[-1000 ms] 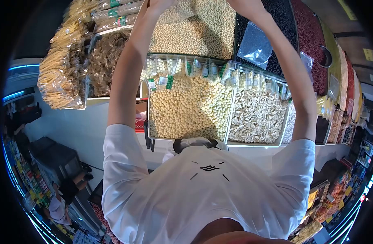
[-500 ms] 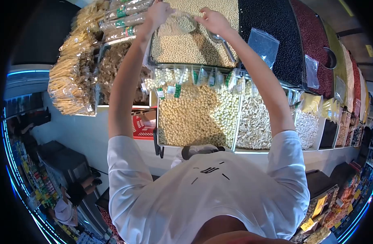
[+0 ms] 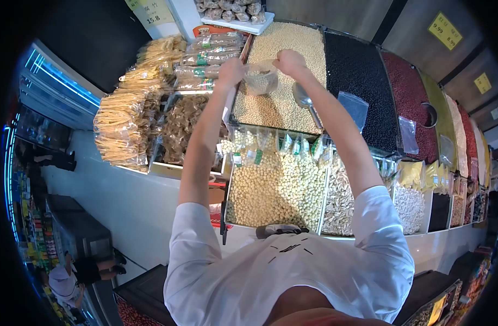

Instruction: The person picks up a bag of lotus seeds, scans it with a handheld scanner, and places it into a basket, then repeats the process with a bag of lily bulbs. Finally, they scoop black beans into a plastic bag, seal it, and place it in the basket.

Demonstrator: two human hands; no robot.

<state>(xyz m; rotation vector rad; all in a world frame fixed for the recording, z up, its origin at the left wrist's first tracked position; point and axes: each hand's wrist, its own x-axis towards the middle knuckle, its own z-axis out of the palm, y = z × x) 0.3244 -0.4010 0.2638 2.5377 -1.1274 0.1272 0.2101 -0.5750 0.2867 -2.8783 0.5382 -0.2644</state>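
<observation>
A clear plastic bag (image 3: 261, 80) with beans in its lower part hangs between my two hands, over the bin of pale soybeans (image 3: 287, 46). My left hand (image 3: 231, 71) is closed on the bag's left top corner. On the opposite corner, my right hand (image 3: 290, 62) pinches the plastic. A metal scoop (image 3: 304, 99) lies on the soybeans, just below my right hand and partly behind my right forearm.
Black beans (image 3: 358, 70) and red beans (image 3: 404, 87) fill bins at the right. Wrapped dried sticks (image 3: 124, 130) are piled at the left. Nearer me is a bin of lotus seeds (image 3: 271, 190). A person (image 3: 67, 282) is at the lower left.
The view has shifted, so the bins appear lower and more of the back wall shows. The bag now hangs stretched between my hands, which both appear lower in the view.
</observation>
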